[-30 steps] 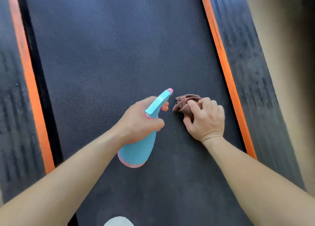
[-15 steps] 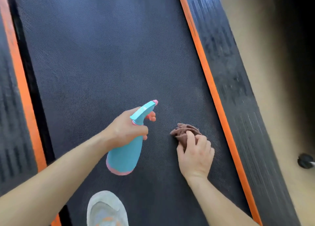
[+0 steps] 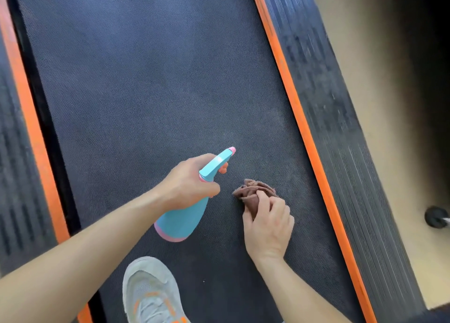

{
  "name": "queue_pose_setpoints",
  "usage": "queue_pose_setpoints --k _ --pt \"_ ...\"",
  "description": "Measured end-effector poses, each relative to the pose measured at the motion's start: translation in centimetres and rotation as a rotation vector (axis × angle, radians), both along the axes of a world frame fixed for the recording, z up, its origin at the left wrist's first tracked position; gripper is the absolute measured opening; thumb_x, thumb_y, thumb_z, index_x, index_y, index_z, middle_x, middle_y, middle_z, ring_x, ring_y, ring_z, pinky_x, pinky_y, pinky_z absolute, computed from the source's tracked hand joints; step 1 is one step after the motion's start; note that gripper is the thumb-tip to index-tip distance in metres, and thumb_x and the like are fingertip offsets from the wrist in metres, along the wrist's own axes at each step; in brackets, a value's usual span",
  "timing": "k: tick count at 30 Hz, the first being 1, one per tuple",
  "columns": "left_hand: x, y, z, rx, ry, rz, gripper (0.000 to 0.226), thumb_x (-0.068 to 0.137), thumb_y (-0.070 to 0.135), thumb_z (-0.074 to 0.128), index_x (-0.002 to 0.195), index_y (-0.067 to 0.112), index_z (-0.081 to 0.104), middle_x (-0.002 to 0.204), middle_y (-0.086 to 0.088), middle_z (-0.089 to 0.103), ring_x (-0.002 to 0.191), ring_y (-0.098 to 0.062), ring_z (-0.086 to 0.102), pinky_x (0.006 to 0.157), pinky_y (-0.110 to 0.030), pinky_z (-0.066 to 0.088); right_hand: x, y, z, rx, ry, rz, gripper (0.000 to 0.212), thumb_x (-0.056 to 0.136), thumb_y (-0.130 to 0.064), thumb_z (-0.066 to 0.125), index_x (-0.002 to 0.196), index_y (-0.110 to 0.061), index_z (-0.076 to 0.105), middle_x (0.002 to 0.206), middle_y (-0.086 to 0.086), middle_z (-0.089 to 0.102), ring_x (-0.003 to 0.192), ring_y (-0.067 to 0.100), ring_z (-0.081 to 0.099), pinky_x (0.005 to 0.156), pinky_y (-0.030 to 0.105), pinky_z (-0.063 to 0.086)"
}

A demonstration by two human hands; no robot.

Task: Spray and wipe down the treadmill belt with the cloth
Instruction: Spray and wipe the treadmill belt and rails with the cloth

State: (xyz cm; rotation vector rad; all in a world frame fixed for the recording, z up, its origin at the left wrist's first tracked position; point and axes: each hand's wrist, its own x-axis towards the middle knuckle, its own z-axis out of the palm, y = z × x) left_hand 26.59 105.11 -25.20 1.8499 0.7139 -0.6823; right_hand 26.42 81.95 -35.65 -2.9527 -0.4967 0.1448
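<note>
The dark textured treadmill belt (image 3: 151, 84) fills most of the view. My left hand (image 3: 190, 181) grips the neck of a turquoise spray bottle (image 3: 182, 220) with pink trim, a finger on the trigger, its nozzle pointing up and to the right over the belt. My right hand (image 3: 267, 225) holds a bunched brown cloth (image 3: 253, 191) down on the belt, just right of the bottle. Part of the cloth is hidden under my fingers.
Orange strips (image 3: 304, 128) edge the belt on both sides, with ribbed black side rails (image 3: 341, 118) beyond them. A grey and orange shoe (image 3: 151, 293) stands on the belt near the bottom. Tan floor (image 3: 379, 84) and a small black wheel (image 3: 435, 216) lie to the right.
My right hand has dragged the cloth back toward me along the belt. The view shifted, so the shoe and the black wheel came into sight. My left hand still holds the bottle.
</note>
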Motion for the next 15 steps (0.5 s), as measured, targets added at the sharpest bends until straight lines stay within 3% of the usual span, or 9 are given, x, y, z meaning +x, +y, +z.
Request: queue_pose_setpoints --k 3,6,10,12,15 --pt "0.6 -0.2 0.1 0.010 -0.007 -0.008 0.020 0.070 0.022 0.068 0.084 0.036 0.065 0.090 0.012 0.073 0.076 -0.009 0.068 0.074 -0.029 0.054 0.0 -0.1 -0.1 0.020 -0.007 -0.004 0.055 0.070 -0.031 0.086 0.117 -0.015 0.062 0.101 0.009 0.054 0.083 0.032 0.054 0.068 0.045 0.047" --pt "0.7 -0.1 -0.2 0.047 0.006 -0.027 0.021 0.075 0.017 0.072 0.079 0.035 0.062 0.080 0.015 0.070 0.074 -0.009 0.065 0.075 -0.032 0.055 1.3 0.4 0.1 0.059 -0.043 -0.042 0.051 0.075 -0.031 0.083 0.118 -0.014 0.060 0.101 0.009 0.053 0.084 0.032 0.054 0.068 0.045 0.047" --pt "0.7 0.8 -0.3 0.021 0.020 -0.028 0.034 0.068 0.029 0.066 0.098 0.045 0.067 0.098 0.026 0.070 0.089 -0.002 0.065 0.082 -0.032 0.054 7.7 3.4 -0.2 0.079 -0.120 -0.037 0.043 0.082 -0.034 0.077 0.115 -0.014 0.059 0.101 0.011 0.054 0.086 0.034 0.054 0.070 0.046 0.046" --pt "1.0 1.3 -0.3 0.030 0.022 -0.007 0.046 0.064 0.033 0.065 0.108 0.046 0.068 0.106 0.019 0.072 0.097 -0.011 0.068 0.089 -0.039 0.057 12.1 6.0 -0.6 0.076 -0.174 0.045 0.038 0.084 -0.037 0.071 0.112 -0.014 0.059 0.102 0.012 0.056 0.088 0.035 0.055 0.071 0.045 0.044" --pt "1.9 2.3 -0.2 0.035 -0.007 0.043 0.049 0.063 0.031 0.065 0.111 0.042 0.068 0.108 0.012 0.074 0.090 -0.020 0.072 0.090 -0.046 0.058 18.7 10.9 -0.9 0.058 -0.250 0.150 0.033 0.084 -0.040 0.066 0.105 -0.015 0.060 0.104 0.014 0.059 0.090 0.036 0.058 0.072 0.044 0.045"
